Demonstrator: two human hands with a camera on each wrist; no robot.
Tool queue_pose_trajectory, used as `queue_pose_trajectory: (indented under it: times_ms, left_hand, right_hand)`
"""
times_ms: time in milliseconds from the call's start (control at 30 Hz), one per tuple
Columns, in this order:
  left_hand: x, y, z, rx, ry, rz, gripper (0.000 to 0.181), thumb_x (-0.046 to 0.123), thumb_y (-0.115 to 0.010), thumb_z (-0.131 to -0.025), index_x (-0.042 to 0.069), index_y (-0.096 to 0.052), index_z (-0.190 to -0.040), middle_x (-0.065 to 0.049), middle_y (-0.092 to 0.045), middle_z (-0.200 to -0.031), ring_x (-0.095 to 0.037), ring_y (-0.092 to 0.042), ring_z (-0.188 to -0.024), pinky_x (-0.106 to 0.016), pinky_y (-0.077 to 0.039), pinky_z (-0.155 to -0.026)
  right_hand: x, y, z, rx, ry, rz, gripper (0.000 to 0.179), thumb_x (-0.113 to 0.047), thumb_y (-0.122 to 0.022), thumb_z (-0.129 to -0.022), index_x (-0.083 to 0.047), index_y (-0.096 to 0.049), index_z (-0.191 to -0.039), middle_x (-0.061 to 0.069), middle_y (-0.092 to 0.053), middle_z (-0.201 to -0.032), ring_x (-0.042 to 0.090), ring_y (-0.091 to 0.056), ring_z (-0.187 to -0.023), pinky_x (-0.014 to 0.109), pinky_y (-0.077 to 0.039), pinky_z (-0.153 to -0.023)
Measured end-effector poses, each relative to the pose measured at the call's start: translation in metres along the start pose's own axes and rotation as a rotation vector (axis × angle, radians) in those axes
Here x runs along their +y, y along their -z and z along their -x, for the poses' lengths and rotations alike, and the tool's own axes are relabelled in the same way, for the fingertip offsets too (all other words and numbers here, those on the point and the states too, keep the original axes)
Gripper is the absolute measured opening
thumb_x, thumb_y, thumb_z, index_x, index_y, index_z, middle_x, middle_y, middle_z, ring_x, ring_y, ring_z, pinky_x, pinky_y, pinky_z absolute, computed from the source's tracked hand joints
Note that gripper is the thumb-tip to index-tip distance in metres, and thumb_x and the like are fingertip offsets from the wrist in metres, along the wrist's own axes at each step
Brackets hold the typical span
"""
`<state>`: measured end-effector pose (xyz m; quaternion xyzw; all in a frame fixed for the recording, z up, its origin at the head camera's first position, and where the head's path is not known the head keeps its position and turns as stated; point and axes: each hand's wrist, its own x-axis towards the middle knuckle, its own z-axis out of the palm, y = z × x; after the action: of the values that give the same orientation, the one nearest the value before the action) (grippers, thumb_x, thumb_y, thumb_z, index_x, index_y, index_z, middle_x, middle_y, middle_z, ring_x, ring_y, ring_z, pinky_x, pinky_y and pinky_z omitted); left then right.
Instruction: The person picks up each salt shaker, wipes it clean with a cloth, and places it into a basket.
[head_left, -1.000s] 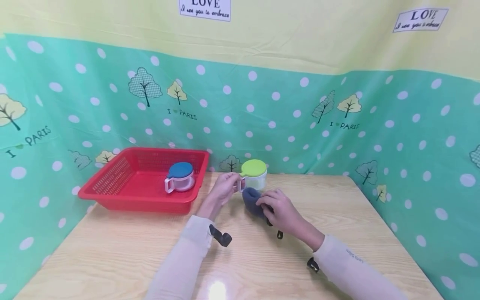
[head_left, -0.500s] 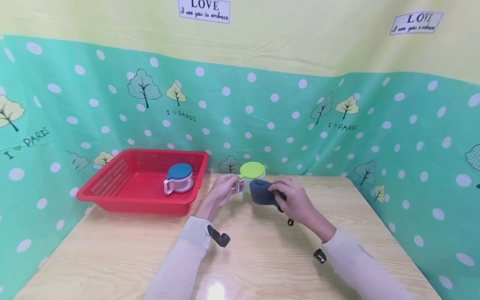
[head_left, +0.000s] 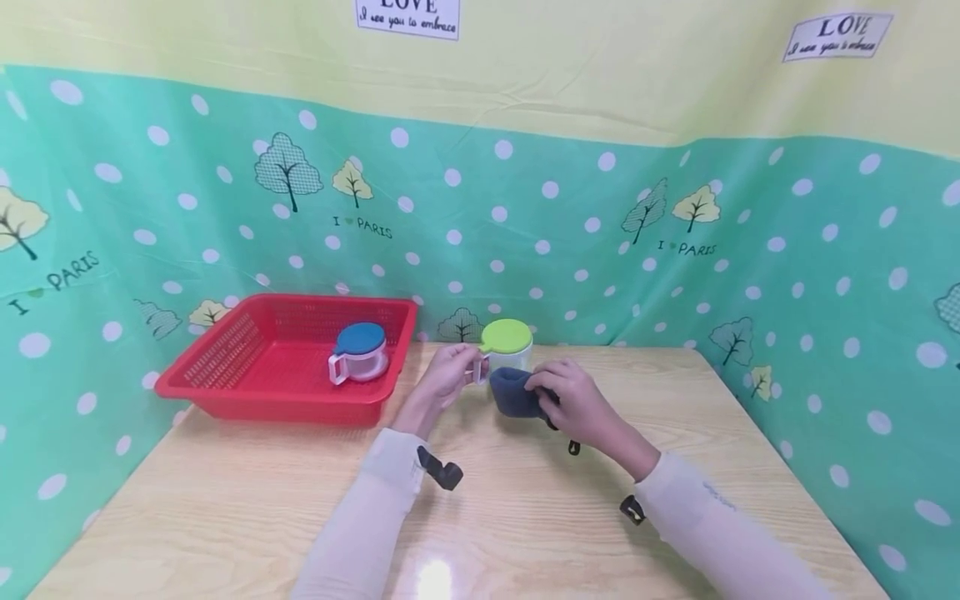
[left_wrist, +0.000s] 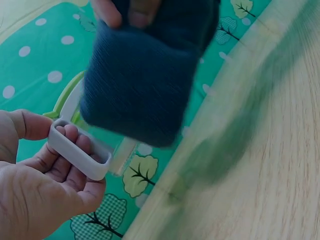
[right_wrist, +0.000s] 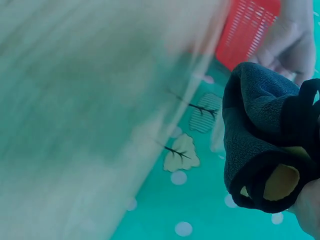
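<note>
My left hand (head_left: 447,375) grips the white handle (left_wrist: 80,155) of a clear seasoning jar (head_left: 517,362) with a green lid (head_left: 507,336). In my right hand (head_left: 573,400) is a folded dark blue cloth (head_left: 513,395), pinched between fingers and thumb. The cloth overlaps the front of the jar in the head view and hides its lower body. Seen from the right wrist, the cloth (right_wrist: 260,110) is doubled over, with black edging and a black loop. It covers much of the jar in the left wrist view.
A red plastic basket (head_left: 277,408) stands at the left on the wooden table (head_left: 525,517). Inside it sits a similar clear jar (head_left: 362,367) with a blue lid (head_left: 361,338). A green and yellow patterned curtain (head_left: 525,217) hangs behind the table and along its sides.
The right hand has moved the cloth up and right across the jar's front, then slightly back left and down. The left hand keeps its grip on the handle, nearly still.
</note>
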<state>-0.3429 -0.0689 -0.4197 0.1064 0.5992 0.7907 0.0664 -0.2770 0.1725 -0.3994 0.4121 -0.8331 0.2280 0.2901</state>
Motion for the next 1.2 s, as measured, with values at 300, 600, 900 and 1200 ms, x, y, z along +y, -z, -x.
queue_pose_trajectory:
  times_ms: [300, 600, 900, 1200]
  left_hand:
    - [0.002, 0.001, 0.002, 0.02, 0.017, 0.025, 0.019, -0.003, -0.049, -0.095, -0.001, -0.063, -0.082, -0.009, -0.059, -0.085, -0.02, -0.058, -0.077, -0.032, -0.052, -0.077]
    - [0.0, 0.007, 0.001, 0.003, 0.021, 0.013, 0.017, -0.002, -0.048, -0.095, -0.007, -0.062, -0.087, -0.01, -0.058, -0.079, -0.023, -0.056, -0.075, -0.033, -0.05, -0.074]
    - [0.007, 0.008, -0.001, 0.007, 0.048, 0.026, 0.019, -0.002, -0.049, -0.094, 0.002, -0.064, -0.083, -0.006, -0.061, -0.078, -0.017, -0.058, -0.074, -0.03, -0.053, -0.074]
    - [0.008, 0.008, 0.001, -0.03, 0.041, 0.027, 0.022, -0.004, -0.048, -0.094, 0.003, -0.059, -0.076, -0.008, -0.061, -0.076, -0.021, -0.058, -0.075, -0.032, -0.051, -0.076]
  right_hand:
    - [-0.001, -0.004, 0.0, -0.065, 0.0, 0.015, 0.021, 0.01, -0.075, -0.081, -0.007, -0.074, -0.095, 0.01, -0.072, -0.103, 0.028, -0.063, -0.094, 0.042, -0.058, -0.081]
    - [0.003, 0.015, -0.013, 0.078, 0.021, 0.008, 0.024, 0.013, -0.074, -0.08, -0.006, -0.074, -0.095, 0.012, -0.073, -0.103, 0.032, -0.063, -0.092, 0.045, -0.057, -0.078]
    - [0.027, 0.024, -0.006, 0.163, -0.033, 0.037, 0.022, 0.013, -0.074, -0.08, -0.004, -0.075, -0.093, 0.013, -0.073, -0.102, 0.035, -0.063, -0.093, 0.049, -0.054, -0.08]
    - [0.049, 0.021, -0.002, 0.233, -0.061, 0.062, 0.023, 0.016, -0.074, -0.077, -0.002, -0.076, -0.091, 0.014, -0.073, -0.097, 0.036, -0.065, -0.088, 0.049, -0.052, -0.078]
